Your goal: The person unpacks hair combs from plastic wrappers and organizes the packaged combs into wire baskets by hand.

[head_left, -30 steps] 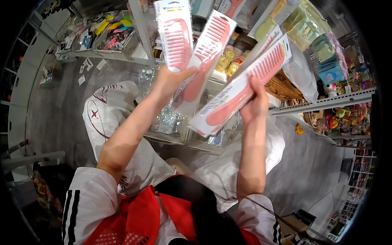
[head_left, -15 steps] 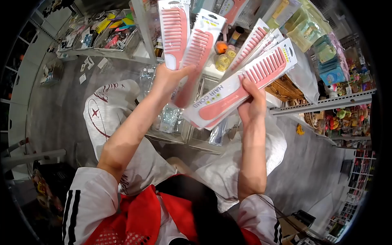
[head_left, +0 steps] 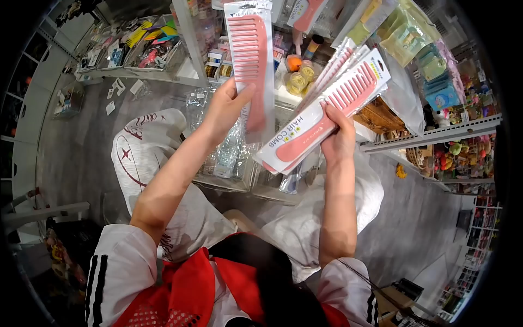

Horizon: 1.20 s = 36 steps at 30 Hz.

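My left hand (head_left: 226,106) is closed round a pink hair comb in a clear and white packet (head_left: 249,49), held upright. Whether a second packet lies behind it I cannot tell. In my right hand (head_left: 339,136) is a fanned stack of packaged hair combs (head_left: 313,128), tilted up to the right, the thumb pressing on the front one. That front packet reads "HAIR COMB". Another packaged pink comb (head_left: 306,13) hangs at the shelf beyond my hands. Below the combs, clear bins (head_left: 267,188) holding small plastic packets stand between my knees.
Shelf posts (head_left: 189,41) rise at the left front. A metal shelf edge (head_left: 436,136) with toys and bags is on the right. Bins of colourful combs (head_left: 147,41) stand at the far left. Yellow coils (head_left: 298,82) sit on the shelf ahead. Paper tags (head_left: 119,86) lie on the floor.
My left hand has shifted slightly right; where two comb packets were fanned apart in it, one now shows in front. The stack in my right hand has moved slightly.
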### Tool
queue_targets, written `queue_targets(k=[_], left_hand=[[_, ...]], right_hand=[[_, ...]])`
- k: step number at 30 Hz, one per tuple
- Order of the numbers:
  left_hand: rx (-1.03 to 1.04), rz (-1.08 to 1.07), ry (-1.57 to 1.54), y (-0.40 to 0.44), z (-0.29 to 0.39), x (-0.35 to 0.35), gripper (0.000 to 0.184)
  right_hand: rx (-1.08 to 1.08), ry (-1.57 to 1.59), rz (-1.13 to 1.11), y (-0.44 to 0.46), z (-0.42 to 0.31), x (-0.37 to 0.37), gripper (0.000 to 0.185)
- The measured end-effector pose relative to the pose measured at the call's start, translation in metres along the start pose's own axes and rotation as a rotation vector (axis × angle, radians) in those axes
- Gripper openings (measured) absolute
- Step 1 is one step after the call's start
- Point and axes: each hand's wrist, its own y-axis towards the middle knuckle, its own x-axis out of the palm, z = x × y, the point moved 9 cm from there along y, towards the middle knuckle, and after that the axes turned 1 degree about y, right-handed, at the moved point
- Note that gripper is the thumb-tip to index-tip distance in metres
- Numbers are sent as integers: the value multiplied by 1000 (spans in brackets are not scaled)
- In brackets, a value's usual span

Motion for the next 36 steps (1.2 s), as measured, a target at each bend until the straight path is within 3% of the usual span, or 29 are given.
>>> queue_targets(k=[3, 4, 8, 11, 14, 17, 22, 25, 26, 29, 33, 35, 36], left_hand=[[-42, -209, -451, -12, -2, 33, 36], [-20, -370, -361, -22, 3, 47, 44], [-22, -267, -295, -24, 7, 51, 47], [100, -240, -94, -20, 19, 35, 73], [413, -269, 77, -8, 59, 22, 91], [263, -194, 108, 8, 41, 4, 103], [72, -191, -210, 1, -15, 44, 62], [36, -28, -114, 7, -68, 35, 54], [-15, 26, -23, 11, -85, 30, 47], [-28, 24, -125, 3, -81, 50, 45], [11, -72, 205, -6, -125, 70, 64], [98, -180, 253, -15, -125, 98, 81], [15, -165, 245, -11, -150, 98, 99]], right_hand=[[-24, 8, -43, -14, 3, 20, 43], [19, -14, -141, -16, 15, 27, 45], [66, -99, -214, -24, 24, 48, 51], [77, -171, -263, -26, 23, 46, 55], [75, -160, -246, -24, 20, 41, 54], [93, -141, -220, -20, 23, 37, 53], [113, -210, -323, -23, 35, 45, 52], [96, -289, -218, -18, 55, 27, 52], [-44, -310, -200, -14, 54, 21, 53], [91, -340, -183, -18, 70, -7, 51], [197, -423, -35, -23, 93, -72, 47], [-2, -434, 117, -26, 97, -94, 45], [-124, -433, 141, -28, 98, -96, 47]])
